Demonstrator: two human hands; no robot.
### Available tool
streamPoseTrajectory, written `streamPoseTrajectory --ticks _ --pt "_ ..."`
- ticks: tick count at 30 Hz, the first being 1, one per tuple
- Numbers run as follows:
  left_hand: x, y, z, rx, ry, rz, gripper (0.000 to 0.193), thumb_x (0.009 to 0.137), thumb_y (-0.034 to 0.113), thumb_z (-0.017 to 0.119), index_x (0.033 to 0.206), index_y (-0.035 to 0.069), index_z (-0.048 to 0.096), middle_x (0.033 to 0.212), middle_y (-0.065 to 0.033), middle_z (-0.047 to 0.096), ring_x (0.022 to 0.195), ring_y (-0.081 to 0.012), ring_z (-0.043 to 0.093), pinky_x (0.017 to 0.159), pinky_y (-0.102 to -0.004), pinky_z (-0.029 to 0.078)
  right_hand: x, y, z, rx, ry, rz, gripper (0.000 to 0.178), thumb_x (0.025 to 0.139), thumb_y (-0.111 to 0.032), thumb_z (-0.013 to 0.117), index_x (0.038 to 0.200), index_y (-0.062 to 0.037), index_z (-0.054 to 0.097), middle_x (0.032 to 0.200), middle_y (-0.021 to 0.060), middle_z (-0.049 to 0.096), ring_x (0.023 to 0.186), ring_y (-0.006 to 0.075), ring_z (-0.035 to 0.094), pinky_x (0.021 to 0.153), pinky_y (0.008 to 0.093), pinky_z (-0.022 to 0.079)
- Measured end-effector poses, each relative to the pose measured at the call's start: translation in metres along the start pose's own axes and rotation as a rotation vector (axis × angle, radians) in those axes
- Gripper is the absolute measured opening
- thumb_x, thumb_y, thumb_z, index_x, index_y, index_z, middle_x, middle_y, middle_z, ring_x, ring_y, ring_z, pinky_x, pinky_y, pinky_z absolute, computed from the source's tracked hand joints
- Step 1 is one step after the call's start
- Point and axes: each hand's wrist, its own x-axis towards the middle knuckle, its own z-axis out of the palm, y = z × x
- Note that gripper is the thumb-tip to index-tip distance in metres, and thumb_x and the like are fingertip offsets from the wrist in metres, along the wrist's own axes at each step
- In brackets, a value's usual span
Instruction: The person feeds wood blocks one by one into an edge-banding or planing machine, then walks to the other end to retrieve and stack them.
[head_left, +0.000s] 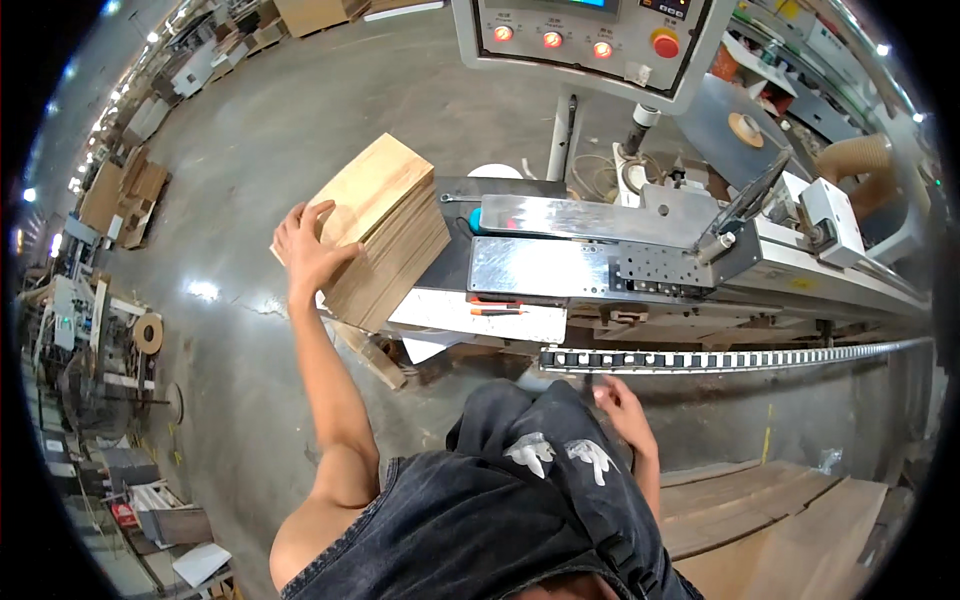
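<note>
A stack of thin, light-brown wooden boards (390, 262) stands at an angle on the left end of the machine's table. At its near left end, my left hand (308, 245) is closed around the upper edges, thumb and fingers spread across the top board. My right hand (626, 415) is low beside my right thigh, just below the roller rail (700, 360). Its fingers are bent but blurred and partly hidden, so I cannot tell whether they hold anything.
Beside the stack lie the machine's metal guide plates (540, 265) and an orange-and-black tool (497, 311). A control panel (590, 55) with lit buttons rises beyond. Long boards (770, 510) lie at lower right. Wood pieces (370, 355) sit under the table's left end.
</note>
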Motion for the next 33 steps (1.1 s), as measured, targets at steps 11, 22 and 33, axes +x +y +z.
streamPoseTrajectory --ticks 11,22,33 --pt "-0.088 0.122 0.104 -0.386 -0.254 0.677 0.087 0.051 0.041 0.095 0.131 0.018 0.069 0.151 -0.0211 0.049 0.142 -0.0431 0.041 0.122 -0.0629 0.023 0.086 -0.111 0.104 0.585 0.248 0.034 0.057 0.104 -0.026 0.070 0.149 0.0009 0.050 0.126 0.0140 0.071 0.108 0.0221 0.071 0.091 0.0351 0.058" --pt "-0.105 0.170 0.244 -0.503 -0.475 0.682 0.083 0.067 0.045 0.094 0.139 0.016 0.066 0.163 -0.0280 0.036 0.153 -0.0498 0.026 0.128 -0.0649 0.010 0.149 -0.083 0.135 0.558 0.556 -0.143 0.079 0.090 0.005 0.066 0.161 0.0014 0.031 0.136 0.0111 0.061 0.102 0.0156 0.065 0.081 0.0299 0.055" --pt "-0.161 0.144 0.208 -0.689 -0.428 0.399 0.055 0.090 0.023 0.079 0.141 0.009 0.062 0.162 -0.0318 0.033 0.151 -0.0501 0.030 0.121 -0.0592 0.028 0.192 -0.089 0.155 -0.485 0.822 0.018 0.137 0.079 -0.044 0.093 0.158 0.0237 0.003 0.169 0.0411 -0.016 0.155 0.0581 0.023 0.121 0.0494 0.040"
